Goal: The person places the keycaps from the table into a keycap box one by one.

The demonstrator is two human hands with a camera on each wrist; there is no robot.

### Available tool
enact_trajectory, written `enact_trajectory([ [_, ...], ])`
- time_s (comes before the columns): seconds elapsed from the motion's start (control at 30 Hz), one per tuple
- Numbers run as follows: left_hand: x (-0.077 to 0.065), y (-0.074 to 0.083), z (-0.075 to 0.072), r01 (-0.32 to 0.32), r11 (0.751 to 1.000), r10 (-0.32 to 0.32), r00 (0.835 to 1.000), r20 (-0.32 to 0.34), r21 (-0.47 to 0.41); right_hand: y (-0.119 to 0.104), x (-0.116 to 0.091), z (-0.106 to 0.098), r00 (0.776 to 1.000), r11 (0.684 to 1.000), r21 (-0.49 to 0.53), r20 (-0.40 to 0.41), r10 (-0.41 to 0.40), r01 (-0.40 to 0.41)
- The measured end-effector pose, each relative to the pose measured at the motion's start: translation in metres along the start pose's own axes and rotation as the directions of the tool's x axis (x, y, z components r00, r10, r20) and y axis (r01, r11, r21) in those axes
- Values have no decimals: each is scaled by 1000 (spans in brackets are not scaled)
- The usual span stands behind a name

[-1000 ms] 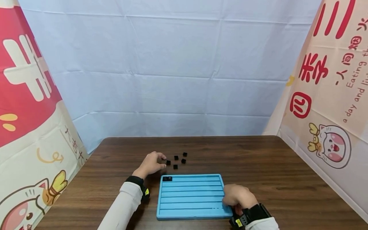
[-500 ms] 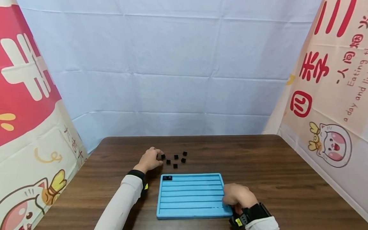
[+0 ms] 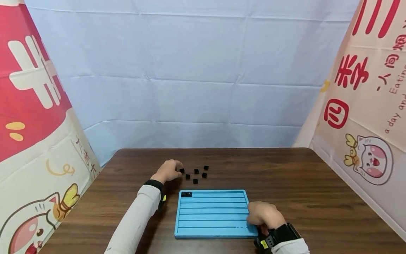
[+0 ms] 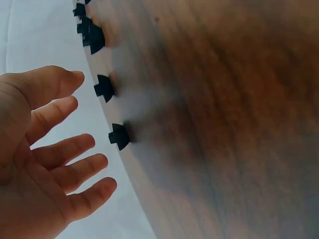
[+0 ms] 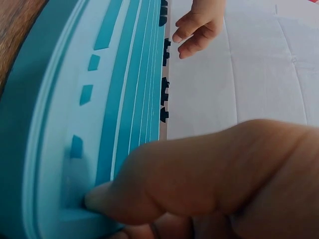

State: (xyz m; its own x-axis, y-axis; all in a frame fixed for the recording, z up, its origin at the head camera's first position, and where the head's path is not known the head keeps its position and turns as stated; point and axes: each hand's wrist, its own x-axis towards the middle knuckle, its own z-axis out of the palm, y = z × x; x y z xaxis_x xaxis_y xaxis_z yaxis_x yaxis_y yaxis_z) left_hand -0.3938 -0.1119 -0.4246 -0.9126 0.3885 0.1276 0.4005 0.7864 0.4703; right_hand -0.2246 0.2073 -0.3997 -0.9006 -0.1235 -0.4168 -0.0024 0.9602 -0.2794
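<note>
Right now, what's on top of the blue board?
Two black blocks sit in the far left corner of the blue board. The right hand grips its right edge; whatever the hand covers there cannot be seen.

In the left wrist view, the left hand [image 4: 35, 184] is showing its palm, and its fingers are bending a little, with gaps between them. One black piece [image 4: 119, 136] and a second black piece [image 4: 103, 88] are sitting near the fingertips. More black pieces [image 4: 94, 37] are crowding together higher up. A brown worktop [image 4: 214, 124] is holding them. Pale cloth [image 4: 40, 30] is showing behind.
</note>
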Motion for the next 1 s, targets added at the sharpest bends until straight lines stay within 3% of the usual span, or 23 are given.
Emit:
enact_trajectory([
  [0.23,5,-5,2,65,998,-64,997,33,-22,0,1,0,1000,1000,-16,-4,15,-15],
  [0.67,9,-8,10,92,995,-93,995,39,24,-1,2,1,1000,1000,-20,3,21,-21],
  [1.0,9,-11,9,74,995,-72,997,-28,60,0,1,0,1000,1000,-5,-4,16,-16],
])
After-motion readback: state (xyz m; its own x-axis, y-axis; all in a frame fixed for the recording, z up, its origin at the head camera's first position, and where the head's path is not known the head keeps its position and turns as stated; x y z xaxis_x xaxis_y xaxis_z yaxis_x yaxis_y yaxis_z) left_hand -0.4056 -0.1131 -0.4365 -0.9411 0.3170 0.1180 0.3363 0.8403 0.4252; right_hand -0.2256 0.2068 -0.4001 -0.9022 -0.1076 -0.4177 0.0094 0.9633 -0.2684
